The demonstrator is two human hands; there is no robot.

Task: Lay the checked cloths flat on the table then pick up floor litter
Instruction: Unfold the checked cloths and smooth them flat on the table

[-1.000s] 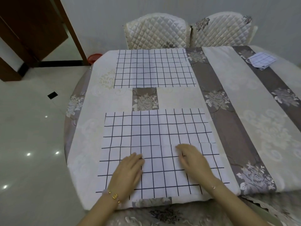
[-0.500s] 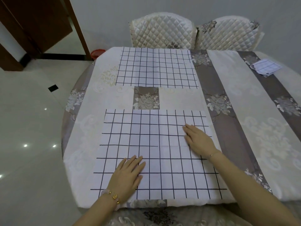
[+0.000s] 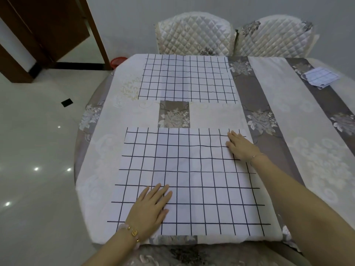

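A white checked cloth [image 3: 194, 177] with dark grid lines lies spread flat on the near part of the table [image 3: 315, 143]. My left hand [image 3: 151, 206] rests palm down on its near left part, fingers apart. My right hand [image 3: 240, 145] presses flat on its far right corner. A second checked cloth [image 3: 187, 78] lies flat on the far part of the table. A third checked cloth [image 3: 319, 76], still folded, sits at the far right. A small black piece [image 3: 67, 102] lies on the floor to the left.
The table wears a floral cream and grey-brown cover. Two quilted chairs [image 3: 195, 33] stand against the wall behind it. A red basin [image 3: 117, 61] sits on the glossy white floor [image 3: 36, 150] by a dark wooden door frame [image 3: 96, 31] at the far left.
My right hand has slid across the near cloth from its near middle to its far right corner. My left hand has stayed on the near left part.
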